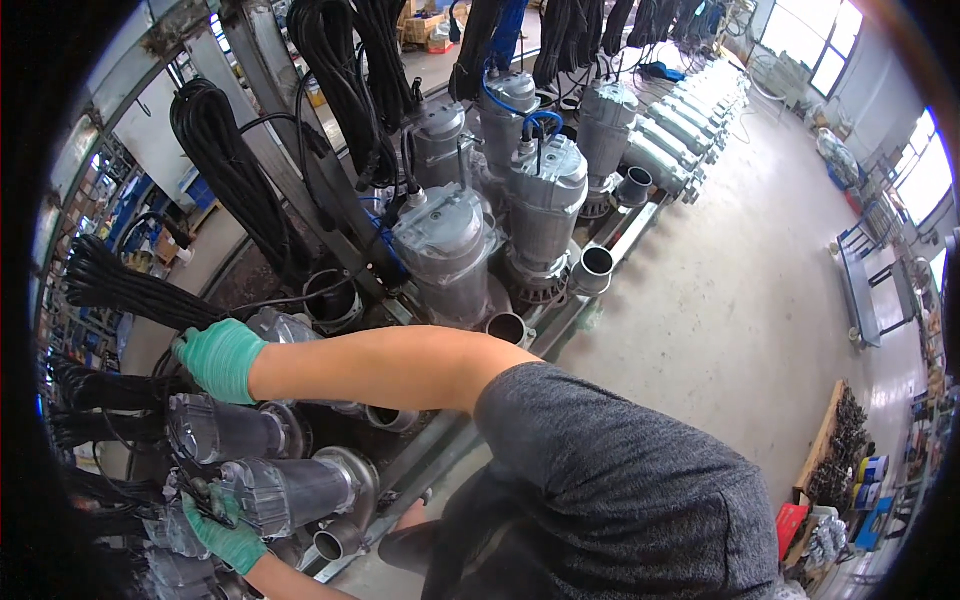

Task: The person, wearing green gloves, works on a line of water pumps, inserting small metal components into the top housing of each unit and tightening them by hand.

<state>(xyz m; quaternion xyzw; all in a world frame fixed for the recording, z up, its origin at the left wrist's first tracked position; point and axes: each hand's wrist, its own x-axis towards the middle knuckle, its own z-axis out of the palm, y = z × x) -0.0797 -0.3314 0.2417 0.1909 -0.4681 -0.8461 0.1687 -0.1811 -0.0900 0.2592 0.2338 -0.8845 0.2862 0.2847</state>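
Observation:
Both my hands wear green knit gloves and reach to the left among grey metal submersible pumps. My right hand (222,362) is closed at the lower end of a thick coil of black cable (140,292); its fingertips are partly hidden. Below it my left hand (222,530) is closed around a small dark piece beside the cable end of a lying pump (290,492); what this piece is I cannot make out. Another lying pump (225,428) sits between the two hands, with black cable running from its end.
Several upright pumps (445,245) with pipe outlets stand beyond my right arm, along a metal rail (425,460). Black cable coils (235,165) hang from a steel frame (325,165). Right of me lie a grey floor (690,300), a blue bench (858,285) and a wooden tray of dark parts (838,440).

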